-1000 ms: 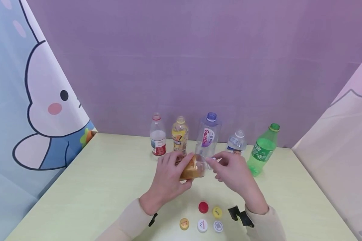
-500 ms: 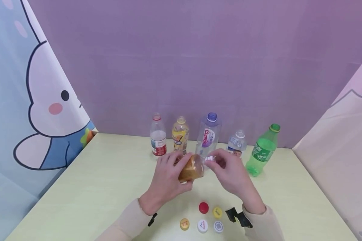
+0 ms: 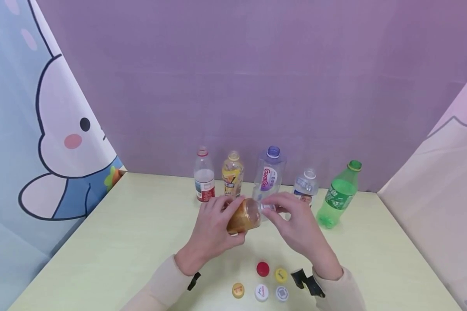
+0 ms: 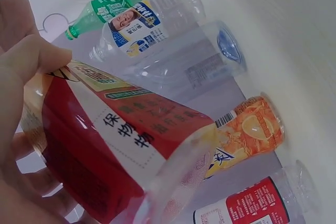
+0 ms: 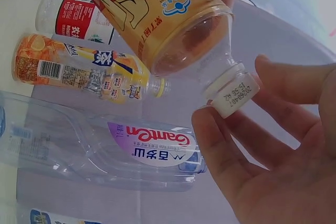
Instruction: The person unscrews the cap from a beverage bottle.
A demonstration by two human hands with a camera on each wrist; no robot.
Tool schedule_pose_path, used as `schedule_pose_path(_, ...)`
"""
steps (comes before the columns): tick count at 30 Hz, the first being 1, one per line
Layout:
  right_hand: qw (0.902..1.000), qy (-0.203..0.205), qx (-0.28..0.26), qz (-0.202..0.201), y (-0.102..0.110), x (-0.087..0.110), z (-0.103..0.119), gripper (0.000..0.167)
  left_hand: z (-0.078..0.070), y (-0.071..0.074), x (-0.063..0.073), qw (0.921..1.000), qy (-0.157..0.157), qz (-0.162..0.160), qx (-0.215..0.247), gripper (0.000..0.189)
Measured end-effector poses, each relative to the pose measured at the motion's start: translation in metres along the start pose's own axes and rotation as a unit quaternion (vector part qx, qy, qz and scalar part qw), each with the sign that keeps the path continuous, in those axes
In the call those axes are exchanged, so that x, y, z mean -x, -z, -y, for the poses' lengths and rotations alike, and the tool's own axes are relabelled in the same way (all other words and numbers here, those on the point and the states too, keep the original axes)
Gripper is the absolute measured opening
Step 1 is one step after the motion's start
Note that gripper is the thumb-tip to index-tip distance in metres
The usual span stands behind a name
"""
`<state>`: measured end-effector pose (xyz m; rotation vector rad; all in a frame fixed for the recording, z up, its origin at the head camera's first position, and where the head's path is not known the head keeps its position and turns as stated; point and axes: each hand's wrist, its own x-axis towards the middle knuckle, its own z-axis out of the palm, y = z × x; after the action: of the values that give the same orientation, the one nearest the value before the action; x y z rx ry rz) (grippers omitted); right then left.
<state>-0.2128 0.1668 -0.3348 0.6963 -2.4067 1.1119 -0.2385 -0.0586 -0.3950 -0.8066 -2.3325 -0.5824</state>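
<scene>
My left hand grips the body of a bottle with an orange-gold and red label. The bottle lies tilted on its side above the table, its neck toward my right hand. A white cap with a printed date code sits at the bottle's mouth. Thumb and index finger of my right hand pinch this cap from opposite sides; the other fingers hang loosely curled. In the left wrist view, the bottle's red and white label side and its clear base show.
Uncapped bottles stand behind my hands: a red-labelled one, a yellow-labelled one, a large clear one, a small clear one and a green one. Several loose caps, including a red cap, lie on the table in front.
Both hands and the bottle have shifted slightly left. My right fingers have turned about the white cap, which now sits closer to the bottle's mouth. The loose caps stay put.
</scene>
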Motion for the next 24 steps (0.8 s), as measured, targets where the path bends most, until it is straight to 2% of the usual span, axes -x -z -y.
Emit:
schedule_pose_path(9, 0.9996, -0.001, 0.017, -0.023, -0.0029, 0.0005, 0.0018, 0.015, -0.0007, 0.0009, 0.0002, 0.9998, 0.011, 0.015, -0.006, 0.078)
schedule_pose_path(16, 0.9991, 0.001, -0.003, -0.042, -0.0053, 0.0013, 0.0020, 0.025, -0.0008, 0.0017, 0.0001, 0.9998, 0.011, 0.012, -0.007, 0.078)
schedule_pose_path(20, 0.9993, -0.006, -0.011, -0.035, -0.0047, 0.0011, 0.0019, 0.033, -0.0009, 0.0024, -0.0007, 0.9998, 0.013, 0.013, -0.005, 0.078)
schedule_pose_path(24, 0.9991, -0.037, -0.016, -0.014, -0.0028, -0.0002, 0.0036, 0.035, -0.0007, 0.0035, -0.0009, 0.9997, 0.015, 0.016, -0.007, 0.079)
